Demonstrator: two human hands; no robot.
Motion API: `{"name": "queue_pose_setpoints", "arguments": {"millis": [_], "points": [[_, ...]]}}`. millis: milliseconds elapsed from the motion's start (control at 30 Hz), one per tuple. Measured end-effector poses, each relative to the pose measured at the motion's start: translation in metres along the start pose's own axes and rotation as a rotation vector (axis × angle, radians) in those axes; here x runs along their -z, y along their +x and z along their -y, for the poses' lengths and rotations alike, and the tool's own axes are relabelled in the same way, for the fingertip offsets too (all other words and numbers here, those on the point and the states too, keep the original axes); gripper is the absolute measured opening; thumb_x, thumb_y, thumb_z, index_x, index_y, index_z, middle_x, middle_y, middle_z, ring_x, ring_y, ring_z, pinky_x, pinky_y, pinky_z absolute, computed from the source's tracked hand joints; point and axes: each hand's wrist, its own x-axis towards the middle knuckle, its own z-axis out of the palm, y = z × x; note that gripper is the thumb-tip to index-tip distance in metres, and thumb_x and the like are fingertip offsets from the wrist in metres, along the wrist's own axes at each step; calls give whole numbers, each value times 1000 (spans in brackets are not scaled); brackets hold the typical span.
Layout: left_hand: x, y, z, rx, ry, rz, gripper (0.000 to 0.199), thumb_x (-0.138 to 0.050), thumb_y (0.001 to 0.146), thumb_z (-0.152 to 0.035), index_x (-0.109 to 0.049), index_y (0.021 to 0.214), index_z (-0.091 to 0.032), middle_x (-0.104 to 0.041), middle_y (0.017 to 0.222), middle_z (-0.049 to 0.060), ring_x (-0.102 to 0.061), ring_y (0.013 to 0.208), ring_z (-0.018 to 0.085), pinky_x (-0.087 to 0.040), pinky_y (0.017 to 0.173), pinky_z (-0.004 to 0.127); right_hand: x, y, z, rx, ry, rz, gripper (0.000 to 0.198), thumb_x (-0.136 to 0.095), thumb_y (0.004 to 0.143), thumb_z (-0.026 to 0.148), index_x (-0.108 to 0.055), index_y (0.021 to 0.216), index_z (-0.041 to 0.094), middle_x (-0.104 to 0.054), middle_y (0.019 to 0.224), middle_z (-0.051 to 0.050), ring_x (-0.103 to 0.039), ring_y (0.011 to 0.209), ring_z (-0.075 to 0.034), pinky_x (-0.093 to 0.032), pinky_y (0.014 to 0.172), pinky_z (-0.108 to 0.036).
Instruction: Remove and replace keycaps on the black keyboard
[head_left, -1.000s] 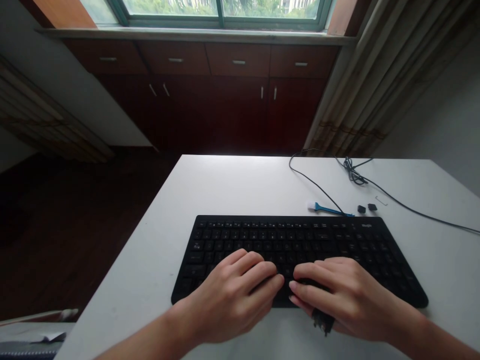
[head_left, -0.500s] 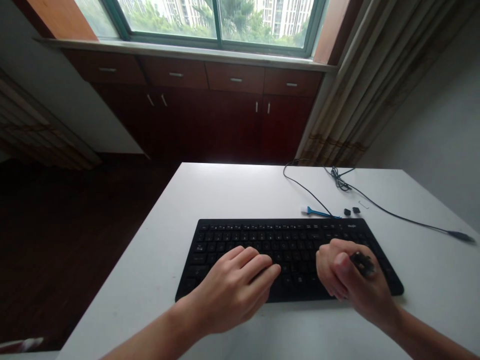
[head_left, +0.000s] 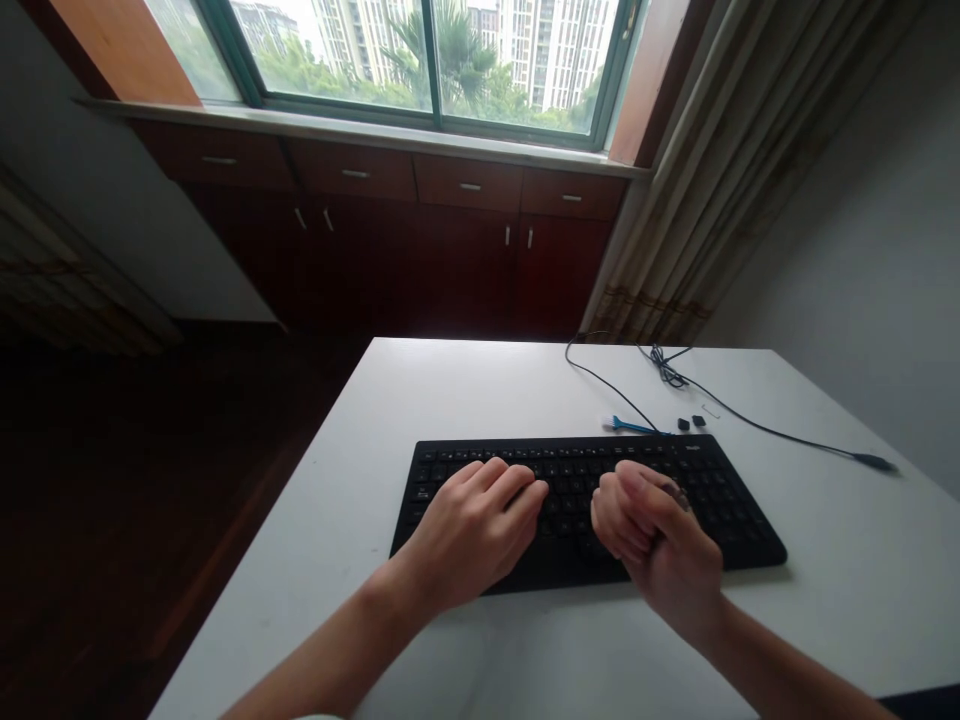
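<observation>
A black keyboard (head_left: 585,575) lies across the white table. Over its left half rests my left hand (head_left: 484,525), fingers slightly bent and laid on the keys, holding nothing that I can see. My right hand (head_left: 656,535) is closed in a fist above the keyboard's right half, thumb on top. A bit of something dark and speckled (head_left: 679,493) shows beside the thumb; the fist hides the rest of it. Just behind the keyboard is a blue brush (head_left: 634,426) with pale bristles. Two small black keycaps (head_left: 691,422) sit to the right of the brush.
A thin bent wire piece (head_left: 711,411) lies near the keycaps. The black keyboard cable (head_left: 780,432) runs, partly bundled, along the back and right of the white table (head_left: 442,390). Beyond stand dark red cabinets (head_left: 420,260) under a window.
My right fist has moved left and turned, so the dark thing in it shows less. My left hand stays on the keys. The whole view has shifted slightly.
</observation>
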Motion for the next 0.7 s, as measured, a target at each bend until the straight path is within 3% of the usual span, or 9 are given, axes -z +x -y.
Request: {"name": "queue_pose_setpoints", "arguments": {"millis": [167,300,467,700], "points": [[1,0,1,5,25,25,18,-54,98,-14,-65,112,-17,-68,99,6,-59,82,21,-53,73,37,-4,-6,0,16,-55,23,56,-52,103,36,-33,52,21,-27,46,6,-25,42,-8,-20,44,-29],[0,1,2,1,36,44,17,-53,98,-15,-66,110,-17,-67,97,5,-59,81,21,-53,72,38,-2,-9,-11,-60,-173,39,56,-56,102,38,-37,52,20,-30,46,5,-26,43,-8,-19,44,-30],[-1,0,1,-11,45,45,16,-53,99,-15,-66,108,-17,-67,96,5,-59,80,21,-52,72,37,0,-8,-9,6,-113,72,56,-52,103,36,-35,53,20,-29,47,5,-26,43,-8,-20,46,-31],[-1,0,0,-6,28,68,16,-53,99,-17,-66,109,-17,-68,96,5,-60,81,22,-52,72,38,0,-9,-6,-55,-192,97,54,-56,102,36,-36,54,20,-29,48,5,-26,44,-8,-17,45,-31]]}}
